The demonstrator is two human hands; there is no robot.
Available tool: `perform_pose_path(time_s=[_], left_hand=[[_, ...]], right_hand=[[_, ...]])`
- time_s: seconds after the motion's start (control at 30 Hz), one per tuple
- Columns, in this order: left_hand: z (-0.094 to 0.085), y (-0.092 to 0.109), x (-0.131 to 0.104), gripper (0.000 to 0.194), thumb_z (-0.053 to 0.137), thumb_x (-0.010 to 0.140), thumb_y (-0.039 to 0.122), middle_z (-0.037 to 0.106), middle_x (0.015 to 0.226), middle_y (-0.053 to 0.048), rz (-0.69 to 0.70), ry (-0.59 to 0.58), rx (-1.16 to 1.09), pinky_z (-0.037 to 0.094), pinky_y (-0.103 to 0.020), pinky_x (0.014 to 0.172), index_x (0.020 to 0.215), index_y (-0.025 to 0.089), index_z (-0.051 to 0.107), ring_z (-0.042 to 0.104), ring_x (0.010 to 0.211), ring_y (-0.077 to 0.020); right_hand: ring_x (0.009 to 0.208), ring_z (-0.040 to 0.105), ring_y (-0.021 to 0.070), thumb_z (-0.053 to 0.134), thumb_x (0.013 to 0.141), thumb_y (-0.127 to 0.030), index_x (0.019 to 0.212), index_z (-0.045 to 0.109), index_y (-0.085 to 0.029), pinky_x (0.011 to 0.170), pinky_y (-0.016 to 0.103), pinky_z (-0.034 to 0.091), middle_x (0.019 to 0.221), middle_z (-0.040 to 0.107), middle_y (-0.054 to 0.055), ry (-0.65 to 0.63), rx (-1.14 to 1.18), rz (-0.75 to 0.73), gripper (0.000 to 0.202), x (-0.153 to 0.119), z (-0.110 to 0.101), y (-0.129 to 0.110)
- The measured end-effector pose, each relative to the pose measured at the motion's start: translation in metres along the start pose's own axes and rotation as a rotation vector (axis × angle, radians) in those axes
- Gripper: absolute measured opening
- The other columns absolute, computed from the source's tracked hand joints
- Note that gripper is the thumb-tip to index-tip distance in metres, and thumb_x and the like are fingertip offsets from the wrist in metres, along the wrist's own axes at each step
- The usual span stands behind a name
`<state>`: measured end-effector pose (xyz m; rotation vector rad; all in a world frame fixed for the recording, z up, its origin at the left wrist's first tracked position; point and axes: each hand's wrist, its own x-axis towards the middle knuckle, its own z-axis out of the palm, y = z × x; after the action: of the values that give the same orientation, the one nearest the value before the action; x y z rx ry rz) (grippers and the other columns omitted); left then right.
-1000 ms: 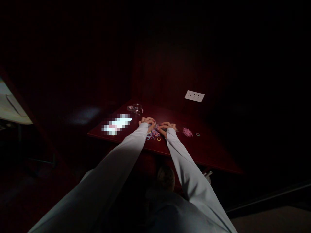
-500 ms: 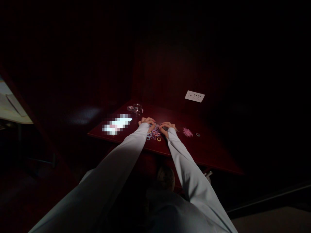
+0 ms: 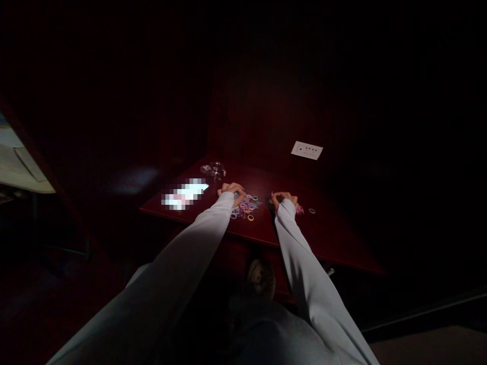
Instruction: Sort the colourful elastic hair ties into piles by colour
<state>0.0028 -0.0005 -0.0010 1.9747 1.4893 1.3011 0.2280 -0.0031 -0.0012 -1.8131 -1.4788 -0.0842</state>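
Note:
A pile of small coloured hair ties (image 3: 248, 207), mostly purple and pink with a few green, blue and yellow rings, lies on the dark red table. My left hand (image 3: 232, 189) rests at the pile's left edge, fingers curled; what it holds, if anything, is hidden. To the right of the pile, apart from it, my right hand (image 3: 285, 197) has thumb and fingertips drawn together in a pinch. Anything in that pinch is too small to make out. Just beyond this hand, partly covered by it, is a heap of pink strands (image 3: 300, 209). One greenish ring (image 3: 312, 211) lies alone farther right.
A phone-like bright screen (image 3: 184, 194), blurred out, lies at the table's left. Behind it stands a clear container (image 3: 216, 170). The table (image 3: 251, 234) meets a dark wall bearing a white socket plate (image 3: 307, 150). A pale surface (image 3: 23, 172) shows at far left.
My right hand has moved right, away from the pile and toward the pink heap, uncovering more hair ties. My left hand has stayed by the pile. The view has shifted slightly.

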Motion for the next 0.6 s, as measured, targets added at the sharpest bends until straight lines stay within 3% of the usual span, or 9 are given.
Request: perform_pose_path(time_s=[0.27,0.6], left_hand=[[0.0,0.0,0.0,0.017,0.069,0.088,0.015,0.076,0.121,0.001,-0.009,0.017,0.017,0.034,-0.048,0.102,0.074,0.022,0.063,0.055,0.12,-0.0254],[-0.006,0.003,-0.001,0.013,0.066,0.086,0.013,0.071,0.125,0.002,-0.035,-0.009,0.03,0.033,-0.044,0.099,0.084,0.024,0.061,0.052,0.122,-0.0256]], right_hand=[[0.113,0.046,0.0336,0.061,0.09,-0.038,0.089,0.078,-0.023,0.096,0.046,0.032,0.113,0.068,0.011,-0.03,-0.148,0.132,0.023,0.0,-0.011,0.007],[0.115,0.046,0.0317,0.061,0.093,-0.04,0.099,0.078,-0.025,0.101,0.046,0.031,0.119,0.067,0.01,-0.042,-0.107,0.127,0.024,-0.003,-0.012,0.0]])
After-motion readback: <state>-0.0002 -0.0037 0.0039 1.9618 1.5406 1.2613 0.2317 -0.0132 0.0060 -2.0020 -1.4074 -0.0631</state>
